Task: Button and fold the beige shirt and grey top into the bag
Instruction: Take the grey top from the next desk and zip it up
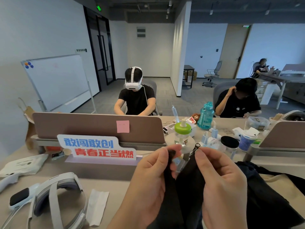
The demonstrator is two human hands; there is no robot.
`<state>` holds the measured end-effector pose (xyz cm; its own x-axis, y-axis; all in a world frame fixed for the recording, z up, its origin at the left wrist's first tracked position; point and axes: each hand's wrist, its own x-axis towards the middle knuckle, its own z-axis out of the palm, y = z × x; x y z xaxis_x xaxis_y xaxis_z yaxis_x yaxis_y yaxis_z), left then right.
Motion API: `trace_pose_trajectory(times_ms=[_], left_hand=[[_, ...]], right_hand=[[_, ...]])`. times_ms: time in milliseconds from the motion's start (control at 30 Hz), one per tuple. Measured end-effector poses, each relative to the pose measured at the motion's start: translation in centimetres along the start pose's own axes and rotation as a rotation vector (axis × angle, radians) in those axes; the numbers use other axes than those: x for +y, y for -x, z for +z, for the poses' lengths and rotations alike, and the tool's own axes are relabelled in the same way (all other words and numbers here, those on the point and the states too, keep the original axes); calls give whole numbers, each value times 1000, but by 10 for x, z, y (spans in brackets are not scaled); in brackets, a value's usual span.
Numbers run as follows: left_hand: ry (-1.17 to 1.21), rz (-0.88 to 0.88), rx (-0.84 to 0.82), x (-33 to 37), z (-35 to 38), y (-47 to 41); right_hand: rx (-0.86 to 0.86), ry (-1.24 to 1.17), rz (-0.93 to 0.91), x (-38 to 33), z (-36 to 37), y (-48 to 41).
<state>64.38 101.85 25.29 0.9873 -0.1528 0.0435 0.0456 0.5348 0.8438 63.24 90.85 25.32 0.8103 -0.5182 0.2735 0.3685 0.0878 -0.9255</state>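
Just right of slogan sign (97, 148): left hand (148, 176) pinches one front edge of grey top (186, 192), right hand (221, 179) pinches other edge under zip slider (197, 145). Judged best: hold both edges level and taut, seat pin fully in slider before pulling.

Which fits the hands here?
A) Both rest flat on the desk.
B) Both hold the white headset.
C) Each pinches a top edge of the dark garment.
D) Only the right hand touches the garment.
C: the left hand and right hand each pinch a top edge of the dark garment, its zipper slider beside the right thumb.
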Motion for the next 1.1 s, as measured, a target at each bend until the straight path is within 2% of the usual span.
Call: trace_pose_trajectory(times_ms=[167, 267, 700, 1100], left_hand=[[377, -227, 0, 5, -4, -4], [439, -266, 4, 5, -7, -5], [224, -217, -7, 3, -7, -3], [41, -78, 46, 2, -3, 4]], right_hand=[[2, 0, -25, -3, 0, 0], [-11, 11, -17, -1, 0, 2], [-62, 42, 5, -1, 2, 4], [-102, 8, 50, -3, 4, 9]])
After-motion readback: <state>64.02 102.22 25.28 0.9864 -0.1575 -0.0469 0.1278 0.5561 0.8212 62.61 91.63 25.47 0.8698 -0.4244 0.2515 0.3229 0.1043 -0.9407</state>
